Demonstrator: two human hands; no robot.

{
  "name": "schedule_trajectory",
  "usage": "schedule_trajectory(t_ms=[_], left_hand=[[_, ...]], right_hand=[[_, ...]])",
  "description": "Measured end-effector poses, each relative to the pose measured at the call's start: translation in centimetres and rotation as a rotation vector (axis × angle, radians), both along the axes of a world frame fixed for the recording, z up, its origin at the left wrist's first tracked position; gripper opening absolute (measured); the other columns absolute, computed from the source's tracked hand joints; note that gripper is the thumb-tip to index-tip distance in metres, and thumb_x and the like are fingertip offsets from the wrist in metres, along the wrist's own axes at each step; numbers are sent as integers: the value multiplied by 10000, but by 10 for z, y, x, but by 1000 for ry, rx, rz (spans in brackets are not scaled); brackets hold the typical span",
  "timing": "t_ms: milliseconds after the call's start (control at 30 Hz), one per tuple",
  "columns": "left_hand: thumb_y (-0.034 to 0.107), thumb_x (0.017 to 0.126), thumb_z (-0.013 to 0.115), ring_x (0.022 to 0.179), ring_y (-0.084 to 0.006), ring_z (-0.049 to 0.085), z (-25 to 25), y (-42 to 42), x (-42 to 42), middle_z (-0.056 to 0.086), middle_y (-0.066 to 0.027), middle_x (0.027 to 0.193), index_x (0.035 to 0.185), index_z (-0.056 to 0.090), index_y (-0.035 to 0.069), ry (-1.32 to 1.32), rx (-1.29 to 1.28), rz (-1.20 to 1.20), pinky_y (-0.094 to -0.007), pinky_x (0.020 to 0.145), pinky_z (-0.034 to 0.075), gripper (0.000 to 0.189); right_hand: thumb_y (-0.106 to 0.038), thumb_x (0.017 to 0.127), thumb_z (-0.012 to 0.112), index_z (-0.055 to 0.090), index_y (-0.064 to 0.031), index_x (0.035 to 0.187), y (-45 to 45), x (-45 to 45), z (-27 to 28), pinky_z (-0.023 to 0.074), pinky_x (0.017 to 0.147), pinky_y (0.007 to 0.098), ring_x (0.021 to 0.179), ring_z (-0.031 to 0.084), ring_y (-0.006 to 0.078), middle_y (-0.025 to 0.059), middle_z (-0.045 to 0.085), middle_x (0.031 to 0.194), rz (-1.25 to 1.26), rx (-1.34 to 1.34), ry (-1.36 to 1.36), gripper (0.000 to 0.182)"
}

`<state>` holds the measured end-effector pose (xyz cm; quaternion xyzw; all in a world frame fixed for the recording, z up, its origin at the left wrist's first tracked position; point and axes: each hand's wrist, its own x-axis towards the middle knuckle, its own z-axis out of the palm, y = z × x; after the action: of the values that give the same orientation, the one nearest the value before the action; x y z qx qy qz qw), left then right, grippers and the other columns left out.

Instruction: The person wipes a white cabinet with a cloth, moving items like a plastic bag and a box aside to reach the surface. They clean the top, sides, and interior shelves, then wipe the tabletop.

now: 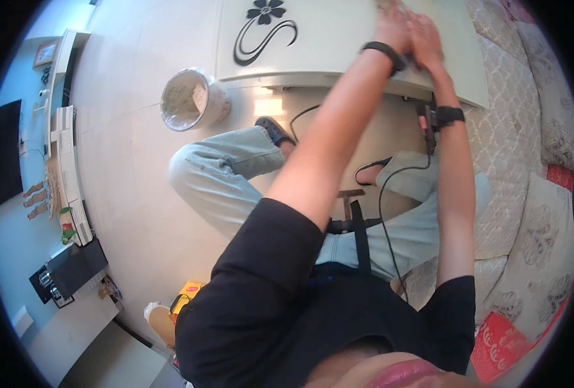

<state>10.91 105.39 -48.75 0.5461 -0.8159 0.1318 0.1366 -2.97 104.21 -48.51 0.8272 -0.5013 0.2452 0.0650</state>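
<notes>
My left hand (pixel 392 28) and my right hand (pixel 425 41) are close together at the top edge, over the pale glossy table (pixel 325 43). The fingers are blurred and partly cut off by the frame. Something small and brownish shows by the left fingertips, but I cannot tell what it is or whether either hand grips it. A black band (pixel 385 52) circles my left wrist. Another black band (pixel 449 116) is on my right wrist, beside a dark device with a black cable (pixel 384 194).
A lined waste bin (pixel 185 99) stands on the tiled floor, left of the table. A patterned sofa (pixel 505 140) runs along the right. My knees are spread below the table edge. A television (pixel 5 153) and a long white cabinet (pixel 68 160) are at the far left.
</notes>
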Motion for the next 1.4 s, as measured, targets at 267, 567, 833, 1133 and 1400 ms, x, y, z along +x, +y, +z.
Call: schedule_trajectory(t_ms=[267, 567, 833, 1133, 1400], left_hand=[[403, 906, 551, 1492, -353, 229, 37, 138, 329, 360, -178, 1564, 1524, 364, 127, -219, 305, 50, -510, 1237, 70, 701], [329, 950, 514, 1440, -517, 217, 46, 229, 370, 331, -319, 1520, 1552, 243, 44, 168, 256, 210, -531, 1207, 159, 720], [343, 910, 568, 1452, -470, 245, 59, 163, 140, 334, -341, 1507, 1516, 340, 53, 251, 283, -89, -508, 1185, 242, 709], [378, 920, 552, 1398, -512, 322, 66, 88, 23, 381, -385, 1447, 1548, 282, 168, 311, 469, -214, -515, 1147, 312, 716], [198, 902, 598, 1119, -358, 616, 132, 140, 74, 610, -227, 1256, 1459, 391, 127, 265, 567, -52, -479, 863, 528, 599]], right_hand=[[-416, 1008, 394, 531, -163, 1400, 154, 337, 28, 220, 1167, 562, 1425, 335, 349, 178, 430, 1495, 24, 58, -121, 486], [-391, 954, 478, 529, -232, 1408, 224, 362, 59, 243, 1180, 490, 1407, 380, 324, 164, 471, 1461, 330, 160, -436, 484], [-56, 892, 496, 443, -43, 1427, 189, 116, 58, 327, 1155, 430, 1359, 434, 367, 180, 478, 1455, 238, 161, -629, 538], [-84, 885, 494, 400, -79, 1482, 124, -3, 37, 310, 1180, 399, 1434, 351, 327, 184, 388, 1532, -44, 213, -331, 605], [-69, 865, 511, 463, -174, 1474, 105, 6, 51, 347, 1137, 448, 1384, 401, 380, 229, 423, 1490, -344, 135, -15, 620]])
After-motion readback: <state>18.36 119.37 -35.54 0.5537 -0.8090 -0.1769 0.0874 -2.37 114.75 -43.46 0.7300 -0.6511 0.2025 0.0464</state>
